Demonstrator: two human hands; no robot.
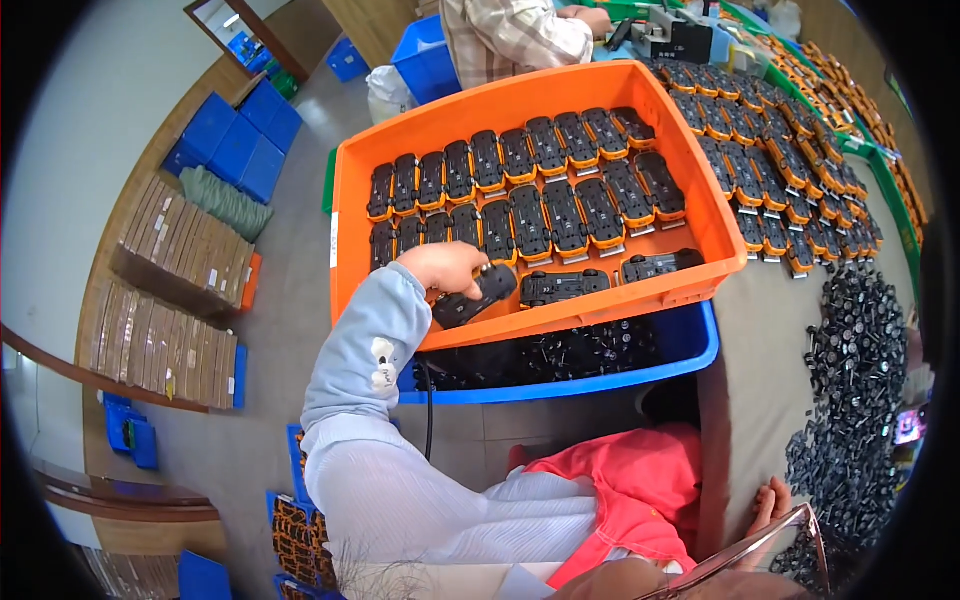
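Observation:
My left hand [447, 268], in a light blue sleeve, reaches into an orange bin [690, 130] with its fingers closed around the end of a toy car [478, 298]. The car's black underside faces up, tilted at the bin's near left side. Rows of upside-down toy cars [530, 222] with orange bodies fill the bin behind it, and another toy car [565, 288] lies crosswise just to the right. At the table [745, 390] on the right, my right hand [770, 505] rests near the edge, fingers laid out and partly hidden by glasses, beside a pile of small black wheel parts [855, 370].
Under the orange bin, a blue bin [700, 350] holds loose black parts. More upside-down cars [770, 170] stand in rows across the table. A person in a plaid sleeve [520, 40] works beyond the bin. Stacked cardboard [165, 340] and blue crates [230, 145] stand at left.

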